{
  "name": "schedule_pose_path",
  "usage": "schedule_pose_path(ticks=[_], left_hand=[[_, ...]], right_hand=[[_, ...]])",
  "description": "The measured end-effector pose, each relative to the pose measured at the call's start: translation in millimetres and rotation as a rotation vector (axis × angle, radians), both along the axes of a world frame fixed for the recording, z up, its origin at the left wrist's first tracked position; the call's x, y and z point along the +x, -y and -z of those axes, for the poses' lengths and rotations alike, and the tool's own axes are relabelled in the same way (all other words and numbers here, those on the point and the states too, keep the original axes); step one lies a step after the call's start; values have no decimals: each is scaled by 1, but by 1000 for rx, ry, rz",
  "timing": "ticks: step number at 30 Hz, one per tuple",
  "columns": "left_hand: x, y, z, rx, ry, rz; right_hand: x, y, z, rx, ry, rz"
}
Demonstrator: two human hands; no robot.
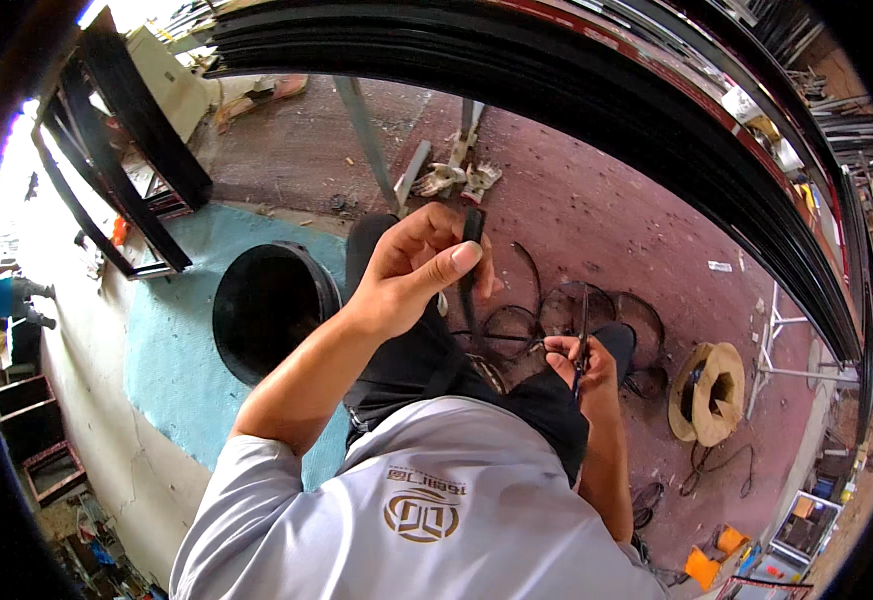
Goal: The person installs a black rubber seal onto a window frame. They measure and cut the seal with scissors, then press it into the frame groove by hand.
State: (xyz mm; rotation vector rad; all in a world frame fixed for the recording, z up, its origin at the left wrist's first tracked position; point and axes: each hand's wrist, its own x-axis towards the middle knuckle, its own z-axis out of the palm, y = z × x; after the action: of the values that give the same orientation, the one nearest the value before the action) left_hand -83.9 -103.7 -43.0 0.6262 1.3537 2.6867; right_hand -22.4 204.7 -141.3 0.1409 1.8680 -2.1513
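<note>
"Black, flexible-looking strip [472, 224], just above the centre of the frame: is that what the person holds?"

"Yes. The left hand [406, 265] pinches it near one end, thumb on one side and curled fingers on the other, closed down to the strip's own thickness."

"Why so high?"

"Probably so the end stands free of the dark loops [611, 297] on the reddish floor [576, 180], right of centre. The strip hangs toward them; whether it joins them, I can't tell."

"And the right hand [596, 372]?"

"Lower, right of centre, beside the knee. Its fingers curl around a slim dark tool [584, 320], perhaps scissors, too small to be sure. The narrow end points up the frame, seemingly gripped low to leave that end free."

"What else is close by?"

"Left of centre, a black bucket [329, 285] stands on a blue mat [171, 340], mouth upward, perhaps placed there to be within reach. At right, a tan roll [708, 420] rests on the floor, likely set flat for steadiness. Long black bars [516, 80] cross the top."
</note>
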Motion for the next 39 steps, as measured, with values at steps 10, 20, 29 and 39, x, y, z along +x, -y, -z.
schedule_pose_path(ticks=[10,20,29,39], left_hand=[[22,-40,7,35,122,-20],[30,-50,5,173,123,-57],[33,-54,-8,400,308,-69],[36,-55,-15,489,431,-150]], right_hand=[[11,13,-50,-146,-20,-113],[20,28,-79,-203,-96,-252],[23,33,-72,-184,-25,-201],[22,29,-63,-209,2,-226]])
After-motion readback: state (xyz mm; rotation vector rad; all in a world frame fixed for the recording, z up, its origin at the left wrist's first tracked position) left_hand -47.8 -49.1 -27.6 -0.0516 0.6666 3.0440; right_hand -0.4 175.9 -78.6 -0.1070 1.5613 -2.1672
